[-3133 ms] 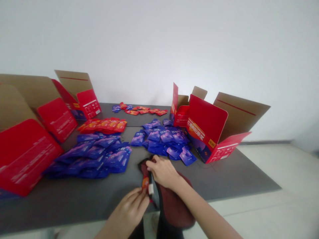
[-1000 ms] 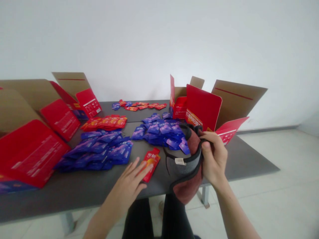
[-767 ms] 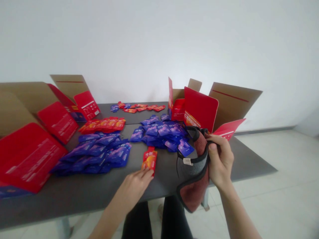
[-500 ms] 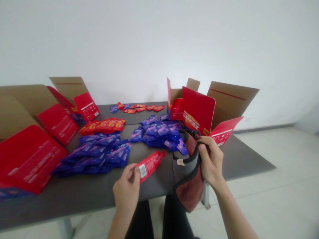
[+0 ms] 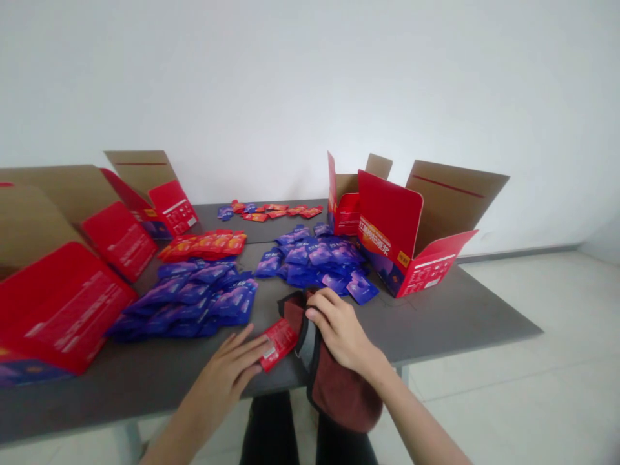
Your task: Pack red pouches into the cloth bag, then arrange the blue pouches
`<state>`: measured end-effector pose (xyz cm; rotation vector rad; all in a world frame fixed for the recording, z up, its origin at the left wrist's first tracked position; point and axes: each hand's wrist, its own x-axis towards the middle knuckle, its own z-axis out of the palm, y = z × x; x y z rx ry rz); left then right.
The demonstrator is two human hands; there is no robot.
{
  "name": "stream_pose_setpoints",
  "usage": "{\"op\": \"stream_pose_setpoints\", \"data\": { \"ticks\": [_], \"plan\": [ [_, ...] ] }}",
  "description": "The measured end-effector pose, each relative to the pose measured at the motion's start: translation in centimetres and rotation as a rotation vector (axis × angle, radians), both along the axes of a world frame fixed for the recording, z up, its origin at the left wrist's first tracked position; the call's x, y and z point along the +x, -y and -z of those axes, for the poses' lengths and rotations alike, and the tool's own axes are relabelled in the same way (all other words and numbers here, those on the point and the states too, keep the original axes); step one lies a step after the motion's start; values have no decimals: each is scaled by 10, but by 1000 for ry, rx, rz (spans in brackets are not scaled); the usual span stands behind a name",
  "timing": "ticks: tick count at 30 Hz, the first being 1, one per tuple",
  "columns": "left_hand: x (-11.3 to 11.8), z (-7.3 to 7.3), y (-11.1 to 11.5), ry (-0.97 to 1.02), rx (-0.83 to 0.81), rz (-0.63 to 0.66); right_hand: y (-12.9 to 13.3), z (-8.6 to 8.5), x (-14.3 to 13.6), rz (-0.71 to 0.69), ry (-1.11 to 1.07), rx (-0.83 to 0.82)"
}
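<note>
At the front edge of the table lies a red pouch (image 5: pixel 278 342) with a white label patch. My left hand (image 5: pixel 237 358) rests on its left end, fingers stretched out flat. My right hand (image 5: pixel 339 323) grips a reddish-brown cloth (image 5: pixel 346 394) with black edging and a grey side. Part of this cloth covers the right end of the pouch, so that end is hidden. The cloth's lower part hangs over the table edge. Just beyond my right hand is a heap of blue-purple pouches (image 5: pixel 310 255).
Another pile of blue-purple pouches (image 5: pixel 194 300) lies left, with orange-red pouches (image 5: pixel 203 245) behind it. Several loose pouches (image 5: pixel 276 212) lie at the back. Open red cartons stand left (image 5: pixel 62 310), back left (image 5: pixel 172 210), right (image 5: pixel 387 219) and back right (image 5: pixel 346 213).
My right hand has moved left and down with the cloth, onto the pouch's end. The red pouch has come down to the table, and my left fingers have gone from pinching it to lying flat.
</note>
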<state>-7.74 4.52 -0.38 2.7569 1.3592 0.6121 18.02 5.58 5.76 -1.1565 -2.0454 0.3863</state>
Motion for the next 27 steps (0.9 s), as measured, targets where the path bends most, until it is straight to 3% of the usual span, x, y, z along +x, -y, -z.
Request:
{"op": "stream_pose_setpoints", "data": {
  "ticks": [3,6,9,13,16,20,24,27],
  "plan": [
    [14,-11,2,50,-45,43,-4,5,-11,-40,118,-39],
    [30,-16,15,60,53,84,-3,8,-19,-73,310,-40],
    [40,-12,28,-9,248,114,3,8,-25,-143,501,-13],
    [47,-3,36,-76,388,79,-3,7,-31,-214,658,15],
    [56,-2,38,-61,442,41,-24,8,-32,-126,728,-18],
    [70,-6,40,-78,381,-18,-41,-4,-24,65,759,-68],
    [80,-9,44,-52,345,-48,-12,-20,-17,-51,619,44],
    [84,-8,45,-40,317,-55,10,-17,-18,-194,615,51]
  ]
}}
